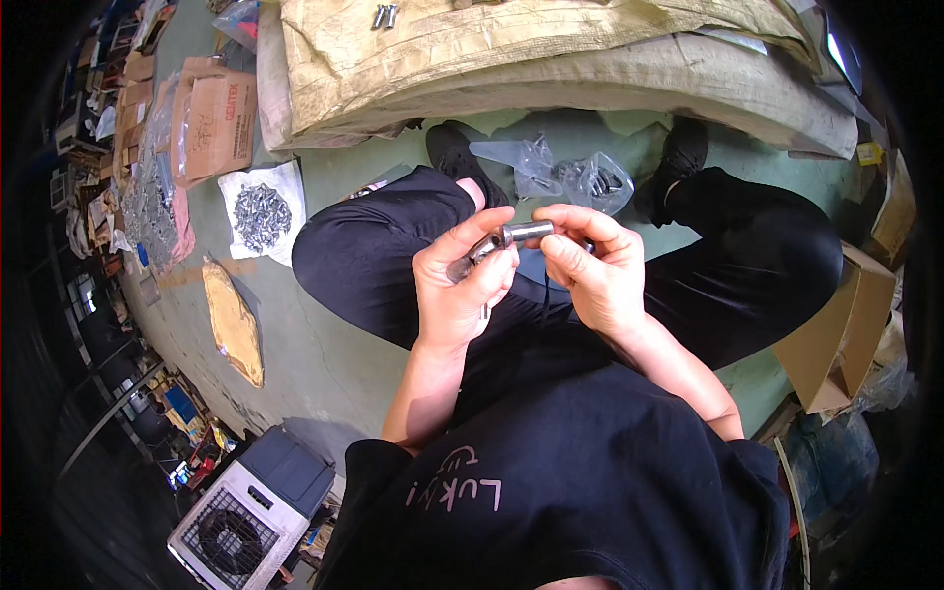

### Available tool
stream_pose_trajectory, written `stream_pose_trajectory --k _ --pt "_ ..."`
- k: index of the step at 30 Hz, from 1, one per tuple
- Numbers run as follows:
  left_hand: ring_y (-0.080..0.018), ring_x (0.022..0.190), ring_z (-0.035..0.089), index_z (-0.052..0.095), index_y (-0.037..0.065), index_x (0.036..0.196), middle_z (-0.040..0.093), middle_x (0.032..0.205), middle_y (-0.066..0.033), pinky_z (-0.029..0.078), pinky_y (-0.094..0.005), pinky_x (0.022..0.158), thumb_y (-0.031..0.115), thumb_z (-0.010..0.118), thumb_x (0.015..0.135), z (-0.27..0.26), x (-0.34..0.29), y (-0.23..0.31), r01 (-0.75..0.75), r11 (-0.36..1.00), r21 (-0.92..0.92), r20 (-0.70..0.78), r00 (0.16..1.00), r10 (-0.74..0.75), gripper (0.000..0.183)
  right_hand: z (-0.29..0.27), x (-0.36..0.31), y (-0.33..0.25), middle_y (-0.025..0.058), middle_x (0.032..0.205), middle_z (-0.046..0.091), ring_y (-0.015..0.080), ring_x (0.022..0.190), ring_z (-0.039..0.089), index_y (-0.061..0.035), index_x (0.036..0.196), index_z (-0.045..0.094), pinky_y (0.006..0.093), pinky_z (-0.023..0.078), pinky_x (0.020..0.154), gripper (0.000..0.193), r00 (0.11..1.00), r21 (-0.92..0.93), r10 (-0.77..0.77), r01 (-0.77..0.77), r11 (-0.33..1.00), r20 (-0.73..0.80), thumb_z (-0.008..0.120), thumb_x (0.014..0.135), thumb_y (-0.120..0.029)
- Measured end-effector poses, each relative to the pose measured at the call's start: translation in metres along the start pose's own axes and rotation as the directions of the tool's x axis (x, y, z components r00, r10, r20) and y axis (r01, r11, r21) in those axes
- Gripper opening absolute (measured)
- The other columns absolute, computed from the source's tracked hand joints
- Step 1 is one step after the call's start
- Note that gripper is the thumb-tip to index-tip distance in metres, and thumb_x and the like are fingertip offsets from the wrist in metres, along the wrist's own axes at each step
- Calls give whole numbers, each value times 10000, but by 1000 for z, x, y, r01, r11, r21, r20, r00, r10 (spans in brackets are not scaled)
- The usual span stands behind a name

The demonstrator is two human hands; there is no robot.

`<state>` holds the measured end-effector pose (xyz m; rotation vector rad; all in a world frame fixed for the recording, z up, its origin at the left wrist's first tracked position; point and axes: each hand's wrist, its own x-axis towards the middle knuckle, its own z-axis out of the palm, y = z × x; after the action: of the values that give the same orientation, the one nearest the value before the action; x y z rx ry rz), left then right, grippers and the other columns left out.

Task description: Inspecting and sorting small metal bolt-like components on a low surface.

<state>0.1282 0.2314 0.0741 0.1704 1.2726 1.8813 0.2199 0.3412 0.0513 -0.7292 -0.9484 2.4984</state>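
Note:
Both my hands are raised close together over my lap. Between the thumb and index finger of my left hand (454,285), closed, is a shiny metal pin (531,231) with a wider head, lying crosswise. More metal pieces (484,248) show among the left fingers, partly hidden. My right hand (602,280) is closed too, its thumb and fingertips at the pin's free end. Another bit of shiny metal (588,246) shows between the right fingers; most of it is covered.
Two metal pins (384,17) lie on the cloth-covered pallet (472,49) ahead. Clear plastic bags (595,182), one with metal parts, sit between my feet. At left are a white sheet piled with small metal parts (262,216), a cardboard box (211,123) and a fan unit (236,526); at right, an open carton (821,339).

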Motion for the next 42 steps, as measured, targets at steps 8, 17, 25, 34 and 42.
stream_pose_trajectory --k 8,17,25,34,42 --pt "-45 548 473 524 -18 1116 559 738 -51 341 -144 437 -50 567 759 6 0 2 6 993 118 -30 1000 -3 361 -4 2 4 10 648 482 48 496 343 35 984 572 204 274 440 232 999 112 27 -29 993 22 609 758 4" --pt "-46 537 474 519 -31 1114 563 732 -54 335 -145 422 -2 565 792 3 1 0 60 997 54 -56 997 -57 327 -4 2 1 45 881 534 58 646 426 19 936 583 184 341 552 227 960 -249 -260 278 928 105 630 716 44" --pt "-75 554 495 517 -28 1111 570 751 -78 361 -159 412 29 560 805 -4 2 -5 33 999 16 20 999 -33 315 -10 4 4 55 852 562 61 605 431 15 948 584 196 339 523 187 993 -12 -95 96 995 71 604 764 -13" --pt "-113 583 491 501 -40 1050 548 802 -107 366 -178 372 240 394 911 -3 7 3 211 940 -266 8 976 -217 330 -22 14 11 53 796 574 72 505 365 -8 1009 556 207 316 465 213 881 626 343 -473 619 327 531 845 -141" --pt "-117 560 499 497 -12 986 550 775 -110 364 -189 364 322 352 922 5 10 3 262 936 -235 -128 946 -297 369 -15 16 -3 53 686 528 91 516 442 -26 767 499 208 314 450 39 873 566 468 -455 688 133 515 731 -31"
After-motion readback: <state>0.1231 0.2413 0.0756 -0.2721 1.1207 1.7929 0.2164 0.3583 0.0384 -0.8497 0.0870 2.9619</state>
